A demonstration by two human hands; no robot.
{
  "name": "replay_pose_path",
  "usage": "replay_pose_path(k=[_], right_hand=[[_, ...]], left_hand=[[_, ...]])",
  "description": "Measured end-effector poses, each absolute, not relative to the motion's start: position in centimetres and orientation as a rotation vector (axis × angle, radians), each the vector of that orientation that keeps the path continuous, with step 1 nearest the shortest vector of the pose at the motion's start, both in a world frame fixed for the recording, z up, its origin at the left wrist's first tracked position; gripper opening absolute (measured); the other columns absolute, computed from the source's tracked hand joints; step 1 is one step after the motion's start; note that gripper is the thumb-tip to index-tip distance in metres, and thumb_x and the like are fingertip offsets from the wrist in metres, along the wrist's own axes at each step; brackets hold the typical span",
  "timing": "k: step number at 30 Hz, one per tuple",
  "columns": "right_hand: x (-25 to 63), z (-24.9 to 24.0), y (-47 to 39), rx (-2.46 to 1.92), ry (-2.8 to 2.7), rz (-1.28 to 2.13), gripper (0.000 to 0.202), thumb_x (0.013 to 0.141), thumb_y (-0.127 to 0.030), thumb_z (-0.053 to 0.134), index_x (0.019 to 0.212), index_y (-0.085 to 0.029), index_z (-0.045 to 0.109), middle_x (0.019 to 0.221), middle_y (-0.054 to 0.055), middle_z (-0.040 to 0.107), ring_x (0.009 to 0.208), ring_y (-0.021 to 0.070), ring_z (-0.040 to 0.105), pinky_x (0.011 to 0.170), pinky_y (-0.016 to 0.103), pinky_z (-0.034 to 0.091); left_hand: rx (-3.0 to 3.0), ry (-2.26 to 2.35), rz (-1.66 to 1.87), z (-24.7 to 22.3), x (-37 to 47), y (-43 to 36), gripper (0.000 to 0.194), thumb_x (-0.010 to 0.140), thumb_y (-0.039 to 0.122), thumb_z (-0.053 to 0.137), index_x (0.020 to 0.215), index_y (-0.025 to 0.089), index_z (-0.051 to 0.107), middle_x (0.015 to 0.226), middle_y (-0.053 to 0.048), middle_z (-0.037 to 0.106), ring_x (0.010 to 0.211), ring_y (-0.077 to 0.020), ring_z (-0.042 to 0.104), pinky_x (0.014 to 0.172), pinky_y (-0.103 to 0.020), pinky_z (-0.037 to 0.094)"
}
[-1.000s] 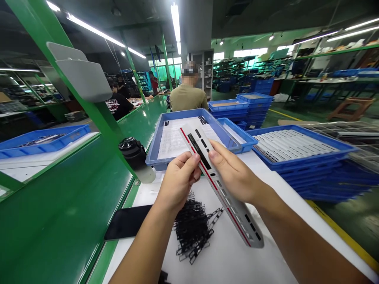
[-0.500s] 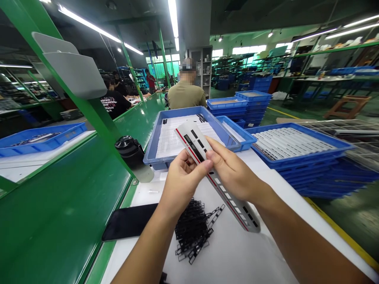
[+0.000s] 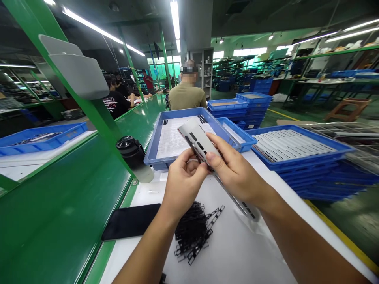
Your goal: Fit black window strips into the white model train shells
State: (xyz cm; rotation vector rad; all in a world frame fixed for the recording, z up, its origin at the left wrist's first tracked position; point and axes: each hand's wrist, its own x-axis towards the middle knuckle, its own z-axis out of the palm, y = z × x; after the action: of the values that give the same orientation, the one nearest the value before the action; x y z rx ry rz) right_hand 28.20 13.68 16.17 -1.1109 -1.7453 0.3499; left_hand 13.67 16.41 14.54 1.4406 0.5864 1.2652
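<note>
A long pale grey toy train carriage shell [image 3: 192, 128], with rows of window openings, slants across the middle of the view above the white worktop. My right hand [image 3: 237, 173] is closed around its middle, thumb on top. The fingers of my left hand [image 3: 182, 187] are pinched at its left edge, where dark window pieces sit; whether they also hold a small piece is hidden. Below the shell lies a loose pile of thin black window-frame strips [image 3: 192, 228]. The far end of the shell points at a blue tray [image 3: 149, 148] of white parts.
A dark phone [image 3: 130, 221] and a black-topped bottle [image 3: 133, 156] are to the left, beside the green bench [image 3: 53, 209]. Blue trays of white shells [image 3: 296, 144] are stacked at the right. A person [image 3: 187, 92] sits ahead, back turned.
The carriage shell has been rolled, so its red-striped side has turned out of sight and its top faces me more. Both hands keep their hold, nearly in place.
</note>
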Motion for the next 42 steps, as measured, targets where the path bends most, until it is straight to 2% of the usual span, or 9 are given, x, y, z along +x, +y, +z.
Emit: replay_pose_path(k=[5, 9, 15, 21, 27, 32, 36, 39, 42], right_hand=[[28.4, 16.3, 13.9, -1.166, -1.681, 0.285, 0.052, 0.103, -0.042, 0.045, 0.150, -0.022, 0.041, 0.154, 0.006, 0.045, 0.143, 0.0231, 0.040, 0.121, 0.043, 0.032], [29.1, 16.8, 14.1, -1.172, -1.626, 0.271, 0.050, 0.102, -0.043, 0.046, 0.148, -0.024, 0.043, 0.154, 0.006, 0.046, 0.142, 0.0244, 0.041, 0.120, 0.046, 0.031], [29.6, 18.5, 12.6, -1.042, -1.520, 0.296, 0.042, 0.104, -0.043, 0.044, 0.141, -0.025, 0.050, 0.138, 0.007, 0.059, 0.126, 0.0225, 0.056, 0.109, 0.041, 0.045], [29.7, 20.8, 9.9, -1.075, -1.475, 0.303, 0.048, 0.103, -0.051, 0.040, 0.142, -0.026, 0.049, 0.130, 0.009, 0.065, 0.120, 0.0263, 0.061, 0.101, 0.044, 0.051], [30.3, 22.1, 7.7, -1.287, -1.636, 0.181, 0.046, 0.102, -0.052, 0.042, 0.139, -0.028, 0.054, 0.138, 0.006, 0.061, 0.124, 0.0258, 0.058, 0.106, 0.043, 0.047], [30.5, 19.1, 3.6, -1.645, -1.778, 0.393, 0.056, 0.101, -0.055, 0.040, 0.145, -0.023, 0.049, 0.146, 0.011, 0.054, 0.133, 0.0294, 0.051, 0.113, 0.047, 0.038], [28.8, 14.7, 0.2, -1.921, -1.896, 0.621, 0.056, 0.100, -0.051, 0.040, 0.145, -0.018, 0.048, 0.137, 0.016, 0.061, 0.125, 0.0311, 0.059, 0.105, 0.045, 0.044], [26.8, 12.2, -1.2, -2.009, -2.041, 0.585, 0.050, 0.099, -0.043, 0.042, 0.140, -0.017, 0.053, 0.130, 0.017, 0.066, 0.118, 0.0335, 0.063, 0.097, 0.044, 0.048], [25.1, 10.7, -1.5, -2.070, -2.197, 0.491, 0.041, 0.097, -0.034, 0.044, 0.131, -0.017, 0.058, 0.110, 0.015, 0.073, 0.101, 0.0353, 0.070, 0.083, 0.043, 0.050]], left_hand=[[1.434, 0.781, 1.385, 14.5, 13.8, 16.2, 0.028, 0.091, 0.024, 0.062, 0.117, 0.014, 0.065, 0.093, -0.004, 0.072, 0.079, -0.0122, 0.070, 0.079, -0.025, 0.060], [1.346, 0.754, 1.335, 14.9, 13.4, 16.5, 0.030, 0.092, 0.026, 0.061, 0.119, 0.011, 0.064, 0.096, -0.006, 0.074, 0.078, -0.0125, 0.072, 0.080, -0.027, 0.062], [1.271, 0.684, 1.260, 15.9, 12.9, 16.1, 0.036, 0.091, 0.028, 0.066, 0.123, 0.012, 0.059, 0.098, -0.009, 0.078, 0.073, -0.0139, 0.075, 0.075, -0.027, 0.062], [1.246, 0.594, 1.263, 17.3, 12.3, 14.5, 0.024, 0.092, 0.031, 0.065, 0.107, 0.013, 0.068, 0.100, -0.008, 0.078, 0.070, -0.0121, 0.074, 0.072, -0.023, 0.061], [1.239, 0.488, 1.291, 18.9, 11.3, 12.7, 0.022, 0.090, 0.036, 0.068, 0.088, 0.014, 0.072, 0.082, -0.005, 0.079, 0.063, -0.0121, 0.073, 0.066, -0.022, 0.059], [1.267, 0.246, 1.207, 19.5, 10.2, 11.8, 0.029, 0.093, 0.035, 0.062, 0.073, 0.016, 0.070, 0.054, 0.001, 0.066, 0.043, -0.0070, 0.055, 0.046, -0.019, 0.045], [1.216, 0.166, 1.206, 19.8, 9.9, 11.1, 0.029, 0.092, 0.032, 0.062, 0.068, 0.018, 0.068, 0.045, 0.004, 0.053, 0.042, -0.0062, 0.044, 0.044, -0.020, 0.035], [1.203, 0.173, 1.197, 20.0, 9.9, 10.8, 0.029, 0.090, 0.033, 0.063, 0.065, 0.019, 0.066, 0.043, 0.005, 0.048, 0.041, -0.0067, 0.038, 0.044, -0.022, 0.032], [1.236, 0.199, 1.191, 20.0, 9.9, 10.7, 0.029, 0.088, 0.035, 0.064, 0.064, 0.020, 0.065, 0.043, 0.005, 0.047, 0.041, -0.0080, 0.037, 0.045, -0.024, 0.031]])
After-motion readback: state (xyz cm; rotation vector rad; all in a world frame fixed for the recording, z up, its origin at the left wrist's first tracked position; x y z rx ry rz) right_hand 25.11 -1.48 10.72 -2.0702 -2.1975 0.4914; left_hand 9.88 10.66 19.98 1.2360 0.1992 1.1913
